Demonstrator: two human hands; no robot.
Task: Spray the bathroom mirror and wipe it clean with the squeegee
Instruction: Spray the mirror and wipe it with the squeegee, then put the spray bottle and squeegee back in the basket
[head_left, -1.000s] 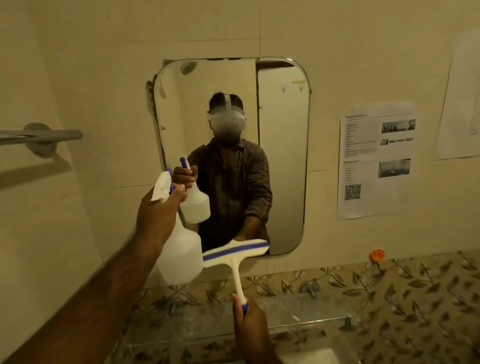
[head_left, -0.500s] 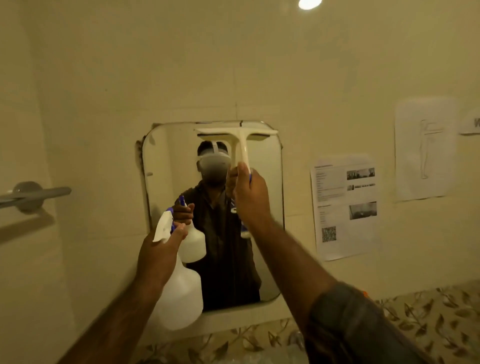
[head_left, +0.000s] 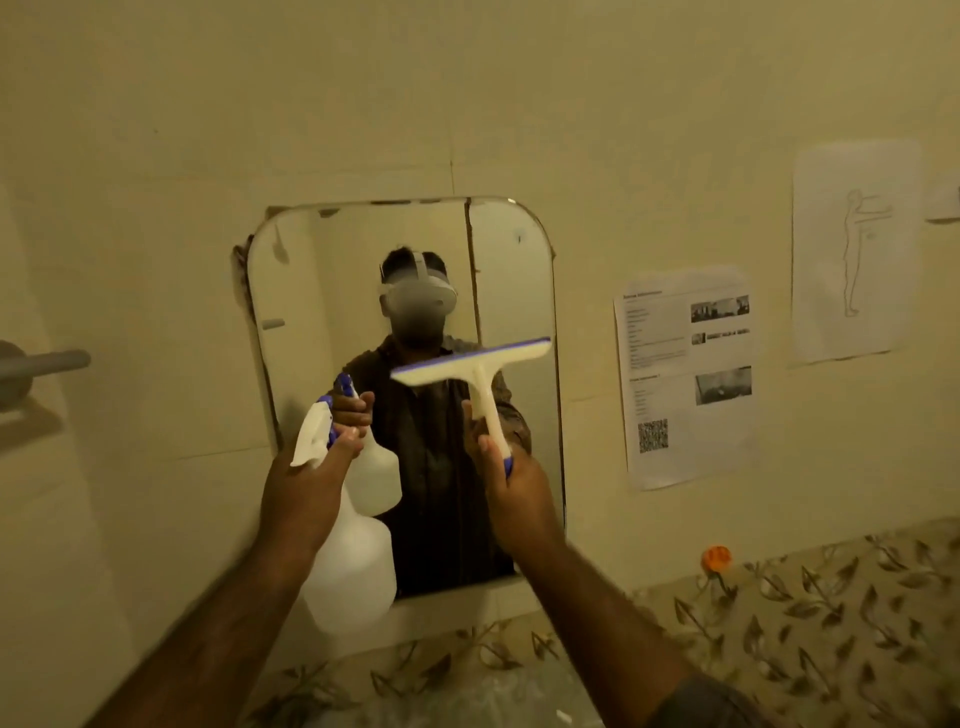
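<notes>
Mirror (head_left: 311, 291) hangs on the tiled wall at centre view, tall with rounded corners, its left edge chipped and rough; glass is rigid and fragile, and likely slick once wet, so pressure on it should be even and moderate. Left hand (head_left: 306, 483) is wrapped round the neck of a white spray bottle (head_left: 348, 577), a finger at the blue trigger, nozzle facing the glass low on the left side. The bottle looks like light, thin plastic, best held at the neck as it is now. Right hand (head_left: 519, 493) is closed round the lower handle of the squeegee (head_left: 472, 364), whose blue-edged blade sits tilted across the right half of the mirror; whether the blade touches the glass cannot be determined. The squeegee appears light and stiff with a soft rubber edge, and a grip low on the handle gives reach. Printed paper sheets (head_left: 685, 374) are taped to the wall just right of the mirror and risk being wetted by overspray.
</notes>
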